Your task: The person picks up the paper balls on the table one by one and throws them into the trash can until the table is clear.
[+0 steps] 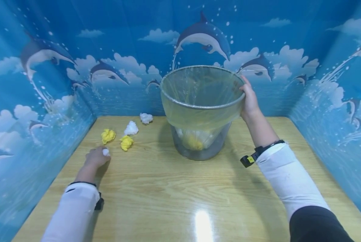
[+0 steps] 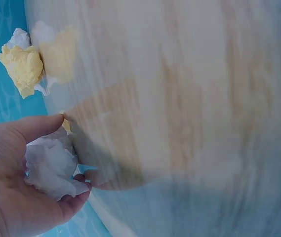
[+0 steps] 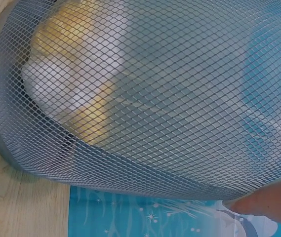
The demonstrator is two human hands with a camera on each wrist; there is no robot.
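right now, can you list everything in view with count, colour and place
yellow crumpled balls: 2, yellow, table's left side
white crumpled balls: 2, white, beside the yellow ones
held ball: 1, white, in the left hand
balls inside bin: count unclear, yellow and white, at the bottom
mesh bin: 1, grey, on table
liner: 1, translucent yellowish, in bin and over rim
table: 1, light wood, under everything
backdrop: 1, blue with dolphins, behind and beside table
wrist devices: 2, black, one per wrist
sleeves: 2, white, right also black, on forearms
left hand: 1, bare, at table's left
right hand: 1, bare, gripping bin's right side
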